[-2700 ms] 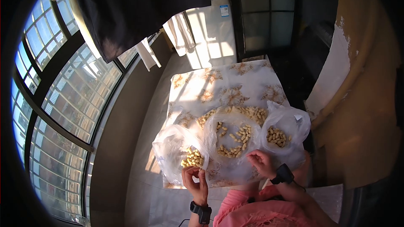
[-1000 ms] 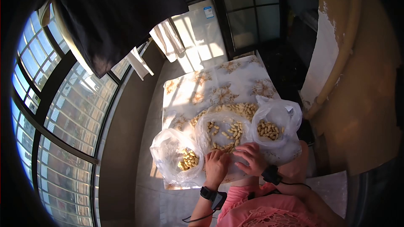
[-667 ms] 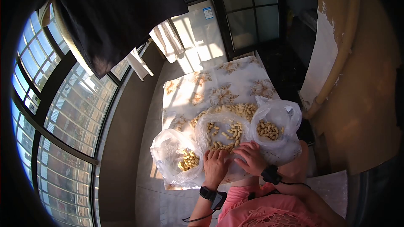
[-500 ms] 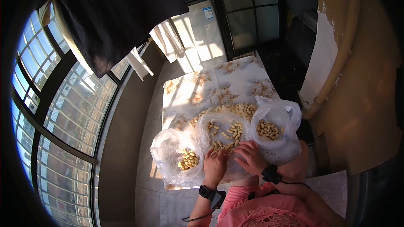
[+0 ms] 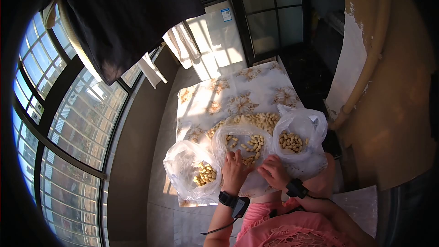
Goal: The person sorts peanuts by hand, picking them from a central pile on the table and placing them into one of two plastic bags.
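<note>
Unshelled peanuts (image 5: 255, 142) lie in a clear plastic bag (image 5: 219, 139) in the middle of the table's near side. My left hand (image 5: 235, 172) is over the near left part of this bag, its fingers reaching among the peanuts and its thumb held apart to the right. At the bag's near right edge, my right hand (image 5: 274, 173) has its fingers curled together; whatever they hold is hidden. On the left stands an open plastic bag (image 5: 176, 160) with peanuts (image 5: 204, 174) inside. Another open bag (image 5: 315, 123) on the right also holds peanuts (image 5: 291, 142).
More peanuts (image 5: 263, 120) are heaped behind the middle bag. The table (image 5: 260, 87) has a flowered cloth. Dark laundry (image 5: 137, 18) hangs at the upper left, beside barred windows (image 5: 82, 119). A pipe (image 5: 366, 73) runs down the right wall.
My left hand has shifted slightly right and forward over the peanuts. My right hand has drawn back a little, and its fingers have curled in.
</note>
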`<state>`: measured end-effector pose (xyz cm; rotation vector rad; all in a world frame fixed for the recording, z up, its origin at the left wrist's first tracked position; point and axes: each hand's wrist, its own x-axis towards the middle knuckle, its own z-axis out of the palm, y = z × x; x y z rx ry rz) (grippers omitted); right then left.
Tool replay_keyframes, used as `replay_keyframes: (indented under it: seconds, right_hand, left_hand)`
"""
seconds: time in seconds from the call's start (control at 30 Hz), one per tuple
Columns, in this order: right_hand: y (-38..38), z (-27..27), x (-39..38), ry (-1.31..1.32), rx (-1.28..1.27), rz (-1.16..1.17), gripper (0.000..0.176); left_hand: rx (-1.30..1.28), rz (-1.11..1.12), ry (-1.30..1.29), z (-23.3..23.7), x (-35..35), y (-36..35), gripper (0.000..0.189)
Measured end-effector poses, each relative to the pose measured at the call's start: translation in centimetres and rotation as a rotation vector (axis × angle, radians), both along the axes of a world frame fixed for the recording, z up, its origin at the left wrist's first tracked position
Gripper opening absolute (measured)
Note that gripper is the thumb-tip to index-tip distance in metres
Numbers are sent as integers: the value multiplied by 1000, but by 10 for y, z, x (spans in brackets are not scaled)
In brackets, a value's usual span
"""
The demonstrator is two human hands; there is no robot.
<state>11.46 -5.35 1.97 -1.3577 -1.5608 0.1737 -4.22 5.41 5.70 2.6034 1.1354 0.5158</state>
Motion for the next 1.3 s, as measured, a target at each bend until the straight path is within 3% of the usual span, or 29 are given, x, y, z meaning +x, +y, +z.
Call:
replay_keyframes:
  seconds: [0.23,0.5,0.67,0.8,1.17,1.23,1.3]
  right_hand:
    - [-1,0,1,31,11,-12,17]
    - [-3,4,-2,55,-22,-46,16]
    - [-3,1,-3,69,3,-63,17]
    - [-3,-1,-3,72,-12,-77,20]
    - [-3,-10,-4,105,-34,-93,22]
    - [-3,-13,-2,93,-54,-92,23]
    - [-4,-9,-2,81,-53,-70,22]
  left_hand:
    - [-14,-55,-91,-20,26,9,71]
    - [148,34,31,-22,51,4,62]
    - [144,-25,-94,-24,54,8,35]
    - [106,-38,-157,-38,55,8,24]
    - [9,-19,-551,-32,40,7,14]
    - [-170,45,-622,-31,36,3,17]
    - [-161,26,-702,-41,33,3,14]
